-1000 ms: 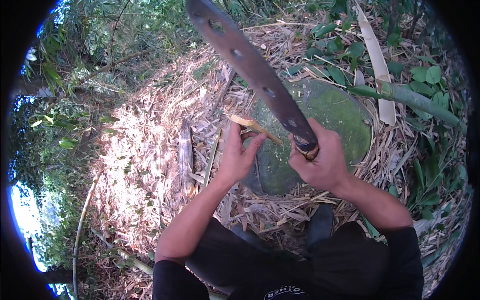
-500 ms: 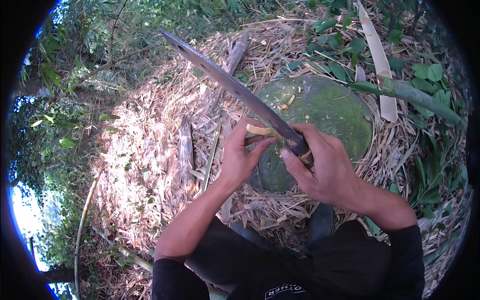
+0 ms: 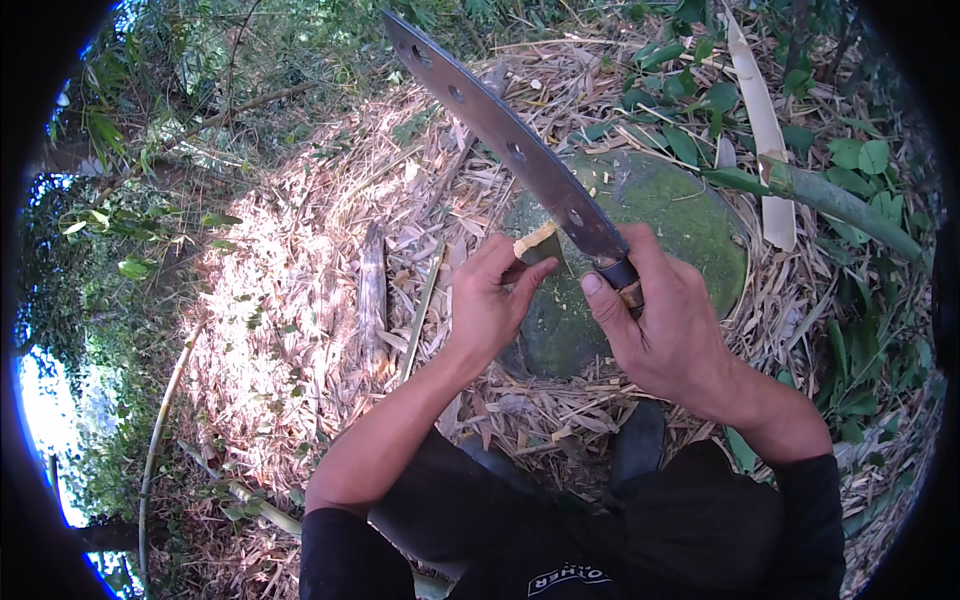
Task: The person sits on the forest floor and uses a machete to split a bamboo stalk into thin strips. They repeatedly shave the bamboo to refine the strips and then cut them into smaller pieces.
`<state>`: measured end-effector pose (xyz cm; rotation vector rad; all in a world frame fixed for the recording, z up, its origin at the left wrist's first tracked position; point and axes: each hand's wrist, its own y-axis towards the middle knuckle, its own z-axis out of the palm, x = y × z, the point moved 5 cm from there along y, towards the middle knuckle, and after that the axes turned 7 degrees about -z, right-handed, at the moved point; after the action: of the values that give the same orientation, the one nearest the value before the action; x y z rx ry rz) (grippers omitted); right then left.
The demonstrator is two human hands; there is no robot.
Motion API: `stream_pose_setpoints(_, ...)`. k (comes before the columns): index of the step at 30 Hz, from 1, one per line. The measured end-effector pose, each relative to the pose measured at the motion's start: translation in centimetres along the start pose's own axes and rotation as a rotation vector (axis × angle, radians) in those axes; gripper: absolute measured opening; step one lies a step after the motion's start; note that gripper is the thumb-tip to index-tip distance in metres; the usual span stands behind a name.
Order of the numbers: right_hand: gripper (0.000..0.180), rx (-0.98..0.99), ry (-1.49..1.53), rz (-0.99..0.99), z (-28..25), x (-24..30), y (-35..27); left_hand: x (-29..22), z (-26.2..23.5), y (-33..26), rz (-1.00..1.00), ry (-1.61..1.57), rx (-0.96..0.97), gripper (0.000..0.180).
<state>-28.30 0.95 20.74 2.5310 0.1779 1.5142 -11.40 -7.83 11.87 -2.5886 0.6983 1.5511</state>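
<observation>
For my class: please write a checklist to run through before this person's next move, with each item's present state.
1. Machete gripped by its handle: ok; the right hand wraps around it.
2. Wood piece held: ok; pinched in the left hand.
3. Left thumb clear of the blade: ok; a gap shows, though narrow.
4. Blade clear of the wood piece: cannot tell; they overlap or nearly meet.
5. Mossy block free of bits: not ok; small pale bits lie on it.

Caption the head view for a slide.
Left hand holds a short yellowish woody piece, right hand a long perforated dark metal machete, above a rounded mossy green block.
</observation>
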Motion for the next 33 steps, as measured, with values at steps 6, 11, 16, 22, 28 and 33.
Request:
stream_pose_setpoints(6,0.024,0.039,-0.046,-0.024,0.4,-0.1,0.1,-0.3,0.1,-0.1,-0.008,-0.042,0.004,0.02)
stream_pose_setpoints(11,0.023,0.03,-0.039,-0.039,0.4,0.3,0.0,0.2,0.0,-0.2,-0.001,-0.005,-0.009,0.022)
stream_pose_setpoints(16,0.022,0.009,-0.06,-0.057,0.5,0.4,0.0,0.3,0.0,-0.1,-0.027,-0.009,-0.004,0.024)
stream_pose_setpoints(22,0.023,0.034,-0.122,-0.064,0.9,0.2,0.3,0.3,0.1,0.0,-0.005,-0.001,-0.01,0.025)
stream_pose_setpoints(28,0.024,0.045,-0.095,-0.05,0.5,1.1,0.4,-0.9,-0.7,0.1,0.04,0.021,-0.046,0.027)
stream_pose_setpoints(33,0.026,0.024,-0.169,-0.065,1.0,0.4,0.4,-0.8,-0.6,0.6,0.089,0.105,-0.041,0.029)
